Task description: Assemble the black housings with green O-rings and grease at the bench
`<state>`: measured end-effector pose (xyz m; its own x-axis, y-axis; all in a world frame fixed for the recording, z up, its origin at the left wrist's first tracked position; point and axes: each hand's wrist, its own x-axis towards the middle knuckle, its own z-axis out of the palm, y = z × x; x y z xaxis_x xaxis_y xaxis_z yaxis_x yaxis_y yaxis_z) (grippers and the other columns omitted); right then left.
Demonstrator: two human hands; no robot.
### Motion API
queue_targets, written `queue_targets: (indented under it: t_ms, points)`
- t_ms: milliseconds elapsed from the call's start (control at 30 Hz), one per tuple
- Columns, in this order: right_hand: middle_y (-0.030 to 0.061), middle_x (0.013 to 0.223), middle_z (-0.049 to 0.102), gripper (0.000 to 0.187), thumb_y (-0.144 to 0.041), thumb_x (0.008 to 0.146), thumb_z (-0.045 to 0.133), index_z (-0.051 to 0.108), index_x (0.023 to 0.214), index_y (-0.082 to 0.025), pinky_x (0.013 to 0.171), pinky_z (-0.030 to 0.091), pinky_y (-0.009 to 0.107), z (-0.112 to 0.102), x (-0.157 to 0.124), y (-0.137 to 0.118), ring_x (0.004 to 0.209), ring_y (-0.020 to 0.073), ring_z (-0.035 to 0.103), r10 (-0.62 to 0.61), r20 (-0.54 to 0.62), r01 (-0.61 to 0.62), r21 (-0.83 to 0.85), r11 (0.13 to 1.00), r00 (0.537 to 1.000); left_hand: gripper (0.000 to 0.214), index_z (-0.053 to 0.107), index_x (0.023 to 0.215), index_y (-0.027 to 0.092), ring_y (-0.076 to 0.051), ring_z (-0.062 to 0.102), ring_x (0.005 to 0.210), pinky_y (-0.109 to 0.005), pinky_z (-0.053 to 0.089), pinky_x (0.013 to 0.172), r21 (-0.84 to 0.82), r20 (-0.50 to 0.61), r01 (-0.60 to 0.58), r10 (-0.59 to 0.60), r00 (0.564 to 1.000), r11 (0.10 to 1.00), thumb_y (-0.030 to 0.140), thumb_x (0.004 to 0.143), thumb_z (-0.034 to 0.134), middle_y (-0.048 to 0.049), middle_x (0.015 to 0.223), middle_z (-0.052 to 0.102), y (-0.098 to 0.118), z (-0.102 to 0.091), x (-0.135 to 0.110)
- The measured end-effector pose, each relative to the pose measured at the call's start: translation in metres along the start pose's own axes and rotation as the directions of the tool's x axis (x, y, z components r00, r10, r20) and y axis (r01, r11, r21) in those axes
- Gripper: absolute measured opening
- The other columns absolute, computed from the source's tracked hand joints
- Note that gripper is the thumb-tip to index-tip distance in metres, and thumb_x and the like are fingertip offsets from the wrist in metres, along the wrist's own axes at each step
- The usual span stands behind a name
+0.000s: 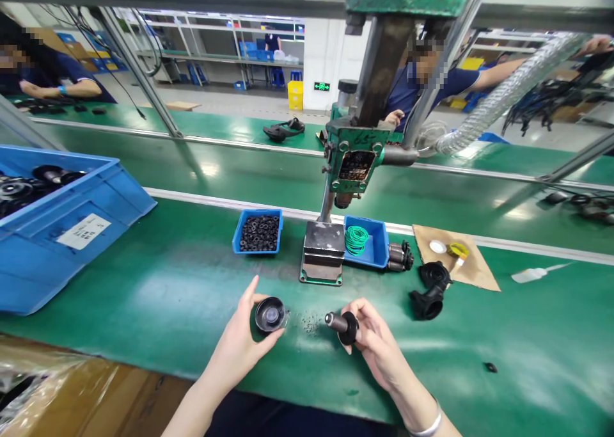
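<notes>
My left hand [244, 334] is closed around a round black cup-shaped part [271, 315], its hollow side facing up toward me. Between thumb and fingers of my right hand [371, 338] is a dark shaft with a black disc [348, 328], its pale tip pointing left. The two parts are apart. Small dark crumbs [311, 322] lie on the green bench between my hands. Just behind them stands the metal block [325, 237] at the base of a green press [355, 162].
A small blue bin [235, 242] holds black rings; another [378, 238] holds green rings [356, 239]. A large blue crate [86, 258] stands left. At right are a black elbow-shaped fitting [432, 290], cardboard [480, 274] and a white bottle [529, 275]. Co-workers sit across the bench.
</notes>
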<state>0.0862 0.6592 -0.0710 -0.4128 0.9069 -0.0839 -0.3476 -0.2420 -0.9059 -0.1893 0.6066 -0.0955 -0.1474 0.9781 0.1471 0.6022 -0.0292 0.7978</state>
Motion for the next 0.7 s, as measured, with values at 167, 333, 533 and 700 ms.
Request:
queue_targets:
  t_ms: [167,333,533,700]
  points:
    - [0.0012,0.089,0.051,0.033,-0.042,0.076,0.074,0.051,0.087,-0.022,0.054,0.044,0.024,-0.002,-0.004,0.002,0.064,0.0117,0.047,-0.007,0.005,0.007,-0.003,1.000,1.000,0.098,-0.002,0.155,0.030,-0.027,0.047,0.137,-0.047,0.042,0.112,0.106,0.125,-0.084,0.071,0.990,0.991,0.036,0.084,0.064,-0.0128,0.150,0.044,0.014,-0.009,-0.001]
    - [0.0009,0.089,0.049,0.028,-0.042,0.080,0.071,0.051,0.089,-0.023,0.057,0.044,0.025,-0.006,-0.008,0.007,0.067,0.0127,0.047,0.003,0.036,-0.002,-0.008,1.000,0.999,0.092,0.036,0.142,0.006,-0.041,0.063,0.111,-0.051,0.053,0.091,0.595,-0.251,0.076,0.095,0.963,0.800,0.071,0.080,0.055,-0.0259,0.122,0.060,0.036,0.014,0.003]
    - [-0.0005,0.090,0.051,0.031,-0.039,0.077,0.074,0.050,0.088,-0.023,0.057,0.043,0.024,-0.006,-0.012,0.009,0.064,0.0107,0.049,0.008,0.033,-0.008,0.007,1.000,0.999,0.039,0.055,0.093,0.014,-0.024,0.066,0.058,-0.031,0.043,0.048,0.805,-0.151,0.176,-0.091,0.984,0.567,0.049,0.095,0.037,-0.0103,0.083,0.061,0.063,0.026,0.010]
    - [-0.0011,0.088,0.051,0.026,-0.032,0.078,0.072,0.051,0.089,-0.022,0.057,0.044,0.023,-0.010,-0.015,0.015,0.064,0.0100,0.049,-0.012,0.014,0.012,0.015,1.000,1.000,0.032,0.052,0.090,0.018,-0.024,0.066,0.061,-0.030,0.037,0.048,0.823,-0.129,0.152,-0.080,0.988,0.547,0.045,0.095,0.035,-0.0094,0.088,0.060,0.062,0.023,0.016]
